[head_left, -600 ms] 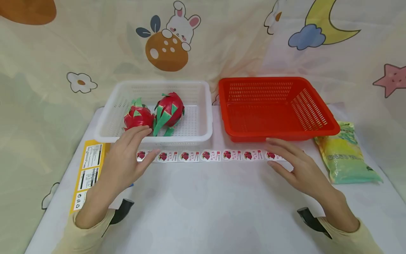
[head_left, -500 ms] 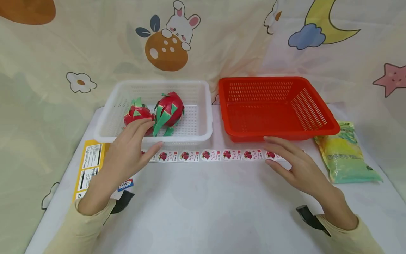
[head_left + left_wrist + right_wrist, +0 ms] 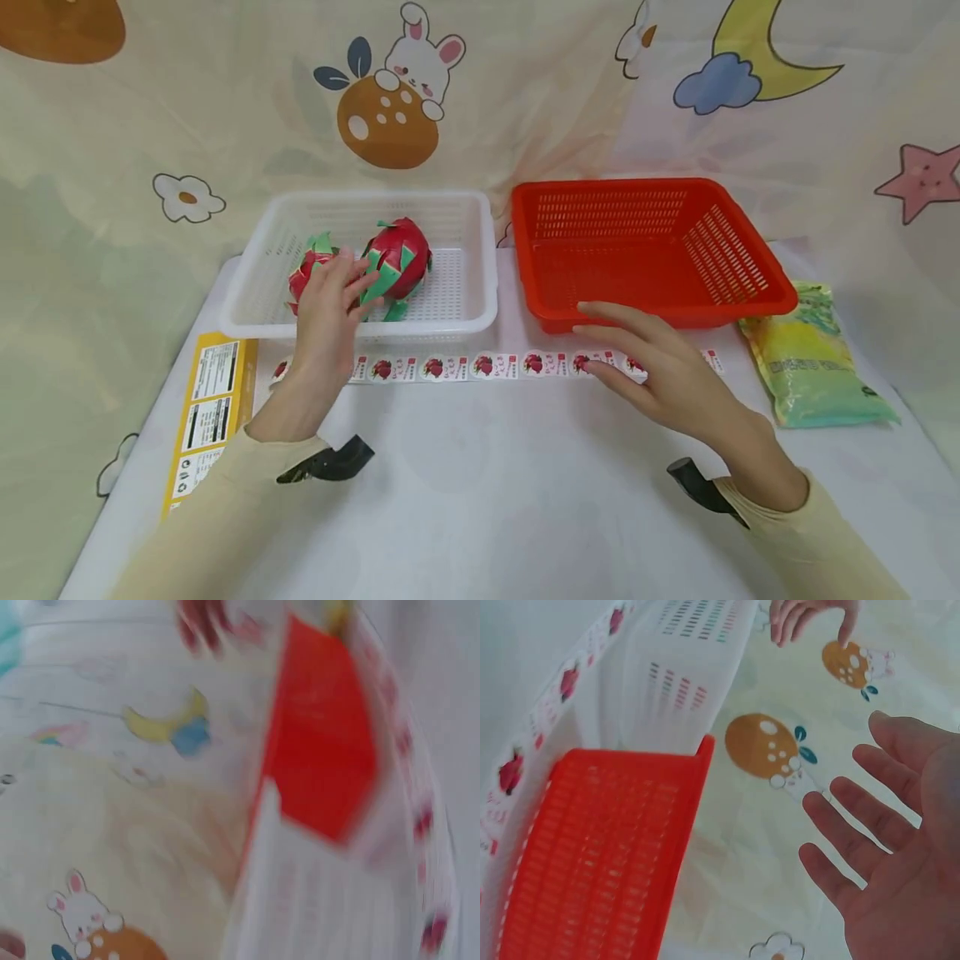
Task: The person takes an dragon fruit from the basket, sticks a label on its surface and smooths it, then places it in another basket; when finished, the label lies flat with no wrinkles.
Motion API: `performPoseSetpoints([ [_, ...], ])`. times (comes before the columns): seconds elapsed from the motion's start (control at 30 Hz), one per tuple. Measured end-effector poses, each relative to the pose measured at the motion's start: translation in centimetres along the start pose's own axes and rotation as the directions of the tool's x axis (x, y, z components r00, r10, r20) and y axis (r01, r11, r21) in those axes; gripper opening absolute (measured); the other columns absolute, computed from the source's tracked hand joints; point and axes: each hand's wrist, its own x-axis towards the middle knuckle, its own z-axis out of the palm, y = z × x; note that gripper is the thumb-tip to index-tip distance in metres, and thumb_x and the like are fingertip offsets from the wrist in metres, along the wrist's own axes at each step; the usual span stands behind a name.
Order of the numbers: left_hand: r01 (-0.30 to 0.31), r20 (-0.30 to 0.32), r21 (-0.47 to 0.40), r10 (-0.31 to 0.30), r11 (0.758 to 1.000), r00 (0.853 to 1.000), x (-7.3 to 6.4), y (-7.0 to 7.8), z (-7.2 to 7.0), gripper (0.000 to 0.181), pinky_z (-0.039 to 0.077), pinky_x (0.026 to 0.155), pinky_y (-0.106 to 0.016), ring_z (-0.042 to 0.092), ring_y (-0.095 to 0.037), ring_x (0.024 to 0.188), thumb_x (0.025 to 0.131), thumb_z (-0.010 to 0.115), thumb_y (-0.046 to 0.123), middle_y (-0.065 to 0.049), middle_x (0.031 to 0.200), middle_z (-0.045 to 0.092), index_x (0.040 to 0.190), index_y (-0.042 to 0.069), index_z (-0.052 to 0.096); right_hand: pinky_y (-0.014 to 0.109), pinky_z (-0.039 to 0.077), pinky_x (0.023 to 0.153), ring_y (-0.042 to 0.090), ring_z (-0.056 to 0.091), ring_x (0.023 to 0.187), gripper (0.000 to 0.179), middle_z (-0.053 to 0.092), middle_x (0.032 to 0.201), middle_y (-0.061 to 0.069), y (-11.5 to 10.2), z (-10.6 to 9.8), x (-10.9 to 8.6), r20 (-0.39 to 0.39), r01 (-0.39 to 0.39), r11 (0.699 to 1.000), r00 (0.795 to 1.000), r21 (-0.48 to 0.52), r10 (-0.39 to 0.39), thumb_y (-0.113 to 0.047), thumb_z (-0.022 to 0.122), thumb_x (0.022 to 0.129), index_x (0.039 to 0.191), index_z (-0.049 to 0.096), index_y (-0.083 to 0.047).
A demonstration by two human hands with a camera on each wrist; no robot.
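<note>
Two red dragon fruits with green leaf tips lie in a white basket [image 3: 457, 325] in the head view. The left dragon fruit [image 3: 303, 275] is partly covered by my left hand [image 3: 326, 325], whose fingers are spread above it; contact cannot be made out. Beside it sits the right dragon fruit [image 3: 408, 250]. My right hand [image 3: 660, 367], fingers loosely extended and holding nothing, hovers near the front rim of a red basket [image 3: 637, 321]. A strip of dragon fruit stickers [image 3: 487, 367] runs along the table before both baskets, partly behind both hands.
At the right lies a yellow-green packet [image 3: 825, 367], touching the red basket's corner. A yellow box with white labels [image 3: 213, 408] is at the left, partly under my left sleeve. Behind the baskets hangs a cartoon-print cloth [image 3: 555, 108].
My left hand has moved forward and over the left dragon fruit, turning as it goes. The right hand has shifted left along the sticker strip.
</note>
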Motion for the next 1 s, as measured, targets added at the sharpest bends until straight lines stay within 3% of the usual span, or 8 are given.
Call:
performPoseSetpoints([
  [0.1, 0.121, 0.0, -0.325, -0.128, 0.938, 0.992, -2.3, 0.1, 0.0, 0.064, 0.035, 0.114, -0.038, 0.04, -0.02, 0.135, 0.097, 0.049, 0.049, 0.0, 0.14, 0.039, 0.146, 0.015, 0.025, 0.047, 0.052, 0.093, 0.024, 0.052, 0.125, 0.046, 0.055, 0.138, 0.004, -0.4, 0.5, 2.0, -0.008, 0.068, 0.997, 0.998, 0.033, -0.068, -0.018, 0.078, 0.08, 0.124, 0.065, -0.017],
  [0.2, 0.194, -0.027, -0.479, -0.236, 0.856, 0.971, -4.3, -0.2, -0.2, 0.058, 0.035, 0.113, -0.035, 0.039, -0.015, 0.131, 0.096, 0.049, 0.049, 0.004, 0.132, 0.04, 0.141, 0.019, 0.025, 0.048, 0.05, 0.097, 0.027, 0.051, 0.126, 0.046, 0.055, 0.139, 0.007, -1.0, 1.1, 4.8, 0.021, 0.107, 0.993, 0.994, 0.045, -0.108, -0.018, 0.077, 0.081, 0.125, 0.064, -0.014],
  [0.27, 0.217, -0.056, -0.536, -0.291, 0.816, 0.955, -5.2, -0.6, -0.3, 0.049, 0.036, 0.111, -0.034, 0.039, -0.012, 0.128, 0.097, 0.049, 0.049, 0.005, 0.125, 0.041, 0.133, 0.022, 0.03, 0.049, 0.048, 0.1, 0.028, 0.05, 0.128, 0.048, 0.053, 0.141, 0.007, -1.3, 1.5, 7.0, 0.07, 0.107, 0.993, 0.991, 0.042, -0.11, -0.021, 0.075, 0.084, 0.129, 0.061, -0.014],
  [0.37, 0.219, -0.112, -0.573, -0.34, 0.79, 0.934, -5.9, -1.4, -0.5, 0.037, 0.038, 0.107, -0.033, 0.039, -0.011, 0.125, 0.098, 0.046, 0.049, 0.006, 0.118, 0.04, 0.122, 0.024, 0.031, 0.049, 0.044, 0.106, 0.026, 0.046, 0.132, 0.055, 0.048, 0.146, 0.006, -1.8, 2.0, 10.7, 0.178, 0.093, 0.996, 0.98, 0.012, -0.094, -0.03, 0.072, 0.086, 0.136, 0.055, -0.016],
  [0.57, 0.212, -0.173, -0.615, -0.392, 0.759, 0.903, -4.8, -3.2, -1.2, 0.037, 0.039, 0.11, -0.036, 0.03, -0.012, 0.128, 0.102, 0.039, 0.045, 0.005, 0.119, 0.031, 0.128, 0.025, 0.02, 0.044, 0.045, 0.107, 0.023, 0.038, 0.139, 0.069, 0.037, 0.153, 0.004, -2.5, 3.5, 18.8, 0.408, 0.095, 0.994, 0.911, -0.052, -0.065, -0.04, 0.069, 0.088, 0.147, 0.04, -0.021],
  [0.63, 0.202, -0.173, -0.631, -0.39, 0.749, 0.905, -4.1, -3.6, -1.4, 0.043, 0.038, 0.112, -0.038, 0.03, -0.012, 0.131, 0.102, 0.038, 0.044, 0.005, 0.128, 0.031, 0.135, 0.026, 0.018, 0.043, 0.044, 0.107, 0.023, 0.035, 0.141, 0.071, 0.035, 0.154, 0.005, -2.7, 4.4, 21.4, 0.464, 0.098, 0.993, 0.884, -0.063, -0.057, -0.04, 0.069, 0.088, 0.149, 0.037, -0.021],
  [0.87, 0.15, -0.104, -0.683, -0.298, 0.715, 0.949, -2.4, -4.6, -1.6, 0.058, 0.035, 0.115, -0.039, 0.027, -0.016, 0.143, 0.103, 0.033, 0.045, -0.001, 0.157, 0.022, 0.153, 0.026, 0.01, 0.043, 0.038, 0.113, 0.023, 0.031, 0.144, 0.081, 0.029, 0.158, 0.004, -2.6, 8.5, 27.8, 0.602, 0.066, 0.99, 0.798, -0.123, 0.021, -0.042, 0.071, 0.085, 0.152, 0.029, -0.026],
  [1.0, 0.141, -0.109, -0.703, -0.301, 0.697, 0.948, -1.9, -4.9, -1.8, 0.057, 0.034, 0.115, -0.039, 0.027, -0.017, 0.144, 0.103, 0.03, 0.045, -0.001, 0.158, 0.022, 0.153, 0.025, 0.009, 0.044, 0.038, 0.113, 0.025, 0.029, 0.144, 0.088, 0.026, 0.158, 0.005, -2.5, 11.4, 29.6, 0.655, 0.08, 0.987, 0.755, -0.141, 0.033, -0.039, 0.074, 0.082, 0.154, 0.024, -0.027],
])
